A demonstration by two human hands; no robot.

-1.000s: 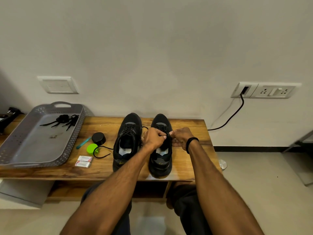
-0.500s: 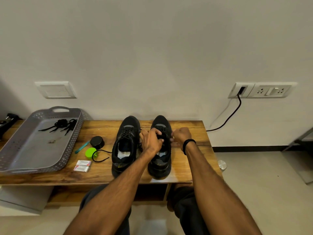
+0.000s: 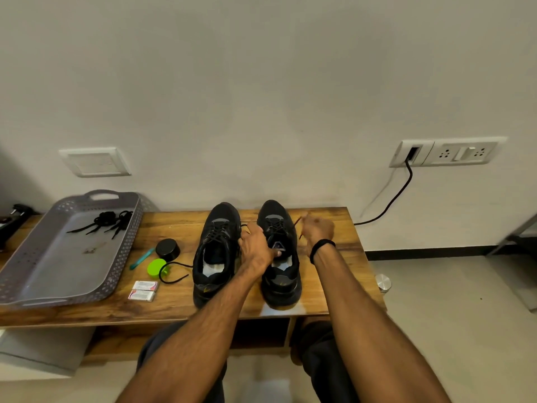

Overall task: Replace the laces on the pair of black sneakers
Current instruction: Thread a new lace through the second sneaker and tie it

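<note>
Two black sneakers stand side by side on the wooden bench [image 3: 180, 228], toes toward the wall. The left sneaker [image 3: 216, 257] is laced, and one loose lace end [image 3: 174, 274] curls onto the bench. My left hand [image 3: 255, 247] grips the right sneaker [image 3: 280, 283] at its left side, fingers lying across the tongue. My right hand [image 3: 316, 231], with a black band on the wrist, is closed on a black lace end [image 3: 297, 221] drawn out to the right of that shoe.
A grey perforated tray [image 3: 43, 274] at the left holds a bundle of black laces [image 3: 107, 221]. Between tray and shoes lie a black lid [image 3: 167, 249], a green lid [image 3: 155, 267], a teal tool [image 3: 142, 258] and two small boxes [image 3: 142, 290]. A cable [image 3: 398, 193] hangs from the wall socket.
My hands have parted over the right sneaker. The right hand drew the lace out to the right, and the left hand slid down onto the tongue.
</note>
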